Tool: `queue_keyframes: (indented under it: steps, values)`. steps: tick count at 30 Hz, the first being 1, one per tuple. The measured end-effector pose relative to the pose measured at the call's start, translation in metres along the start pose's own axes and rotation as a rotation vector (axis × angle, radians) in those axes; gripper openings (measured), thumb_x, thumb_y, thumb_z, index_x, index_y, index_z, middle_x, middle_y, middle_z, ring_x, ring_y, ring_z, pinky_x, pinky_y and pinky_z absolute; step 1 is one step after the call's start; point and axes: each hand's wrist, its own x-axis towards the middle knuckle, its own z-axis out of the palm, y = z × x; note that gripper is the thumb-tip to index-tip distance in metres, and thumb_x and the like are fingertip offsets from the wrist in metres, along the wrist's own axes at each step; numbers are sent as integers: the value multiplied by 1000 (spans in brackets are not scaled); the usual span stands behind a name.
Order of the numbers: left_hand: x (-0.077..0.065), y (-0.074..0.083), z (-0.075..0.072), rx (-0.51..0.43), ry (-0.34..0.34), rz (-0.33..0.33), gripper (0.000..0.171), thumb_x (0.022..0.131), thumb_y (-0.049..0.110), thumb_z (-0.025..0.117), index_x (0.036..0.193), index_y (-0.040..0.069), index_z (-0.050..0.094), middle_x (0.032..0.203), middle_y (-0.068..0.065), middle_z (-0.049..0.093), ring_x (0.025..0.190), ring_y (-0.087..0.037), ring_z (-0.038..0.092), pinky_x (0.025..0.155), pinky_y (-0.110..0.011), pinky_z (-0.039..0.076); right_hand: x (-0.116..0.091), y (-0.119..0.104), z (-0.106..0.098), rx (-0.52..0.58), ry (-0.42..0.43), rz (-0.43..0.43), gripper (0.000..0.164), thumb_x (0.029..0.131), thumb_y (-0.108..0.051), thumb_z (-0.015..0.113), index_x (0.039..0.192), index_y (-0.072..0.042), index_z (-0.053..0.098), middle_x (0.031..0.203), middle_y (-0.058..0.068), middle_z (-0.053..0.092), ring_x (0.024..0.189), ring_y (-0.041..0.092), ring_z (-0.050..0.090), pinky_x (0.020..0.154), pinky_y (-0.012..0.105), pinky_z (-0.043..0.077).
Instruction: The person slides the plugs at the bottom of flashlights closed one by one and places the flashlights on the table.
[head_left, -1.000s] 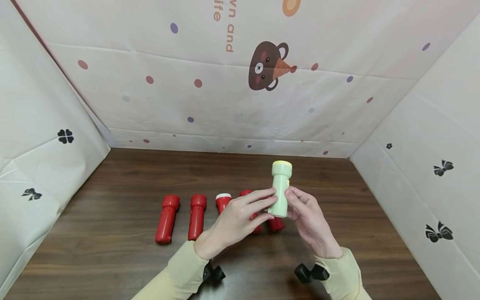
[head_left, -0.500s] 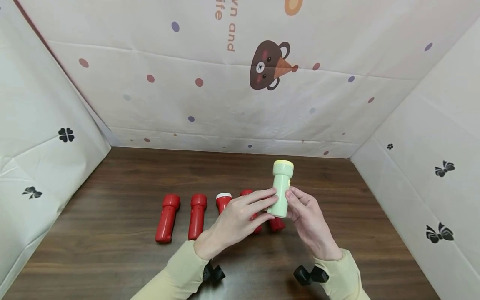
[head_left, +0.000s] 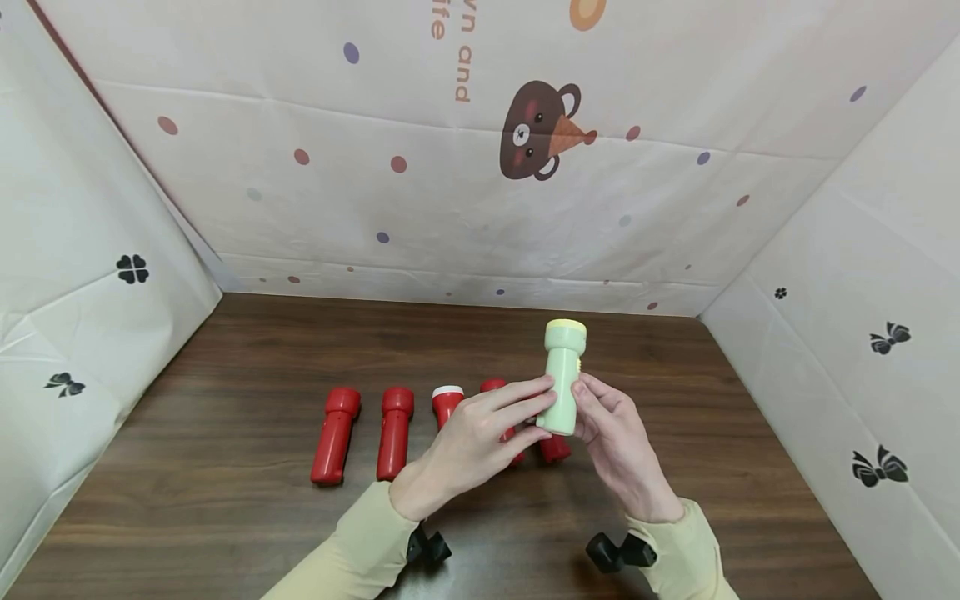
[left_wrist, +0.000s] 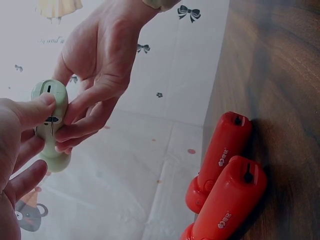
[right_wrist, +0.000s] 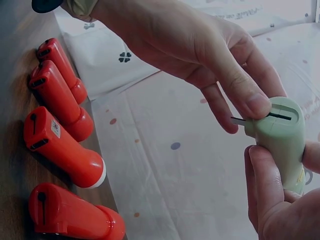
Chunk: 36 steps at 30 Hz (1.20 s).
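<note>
A pale green flashlight [head_left: 562, 379] with a yellow-rimmed head is held up over the table, head away from the person. My right hand [head_left: 618, 446] grips its body from the right. From the left, my left hand [head_left: 476, 429] holds it too, its thumb [right_wrist: 257, 105] pressing the slotted base beside a flat metal plug prong [right_wrist: 238, 121] that sticks out of the side. Several red flashlights lie in a row on the table behind the hands, including one at the far left [head_left: 335, 437] and one with a white rim [head_left: 447, 402]; the left hand partly covers some.
The dark wood table [head_left: 225, 500] is closed in by a printed white back sheet [head_left: 450, 200] and side sheets [head_left: 840, 358]. A black wrist device [head_left: 621, 552] sits by the right sleeve, another [head_left: 427, 547] by the left.
Hardly anything differs. Both hands stay on the green flashlight in nearly the same pose; the head view has shifted very slightly.
</note>
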Motion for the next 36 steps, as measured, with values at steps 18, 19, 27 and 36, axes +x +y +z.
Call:
queue_keyframes:
  steps: [18,19,27,36]
  values:
    - [0,2,0,19,32,-12,52,79,19,92,127,7,76,134,-8,75,116,-16,77,99,-22,60,-2,4,7,47,0,-36,30,113,-16,46,121,-20,74,112,-8,79,97,2,76,82,20,64]
    - [-1,2,-1,18,31,-14,52,79,19,92,127,7,76,134,-8,75,117,-16,77,99,-23,60,-2,4,7,48,0,-40,30,113,-15,46,121,-20,74,112,-8,79,97,2,76,82,19,64]
    - [0,2,-1,28,47,-12,54,77,18,94,126,7,76,133,-7,76,116,-16,77,99,-23,60,-2,5,10,48,17,-51,30,113,-15,47,120,-21,75,111,-9,79,95,1,76,80,19,64]
    - [0,3,0,49,75,1,54,76,20,95,125,7,77,131,-8,77,114,-15,77,98,-22,60,-3,7,13,54,29,-54,30,113,-16,47,121,-22,74,112,-10,79,97,0,76,79,18,63]
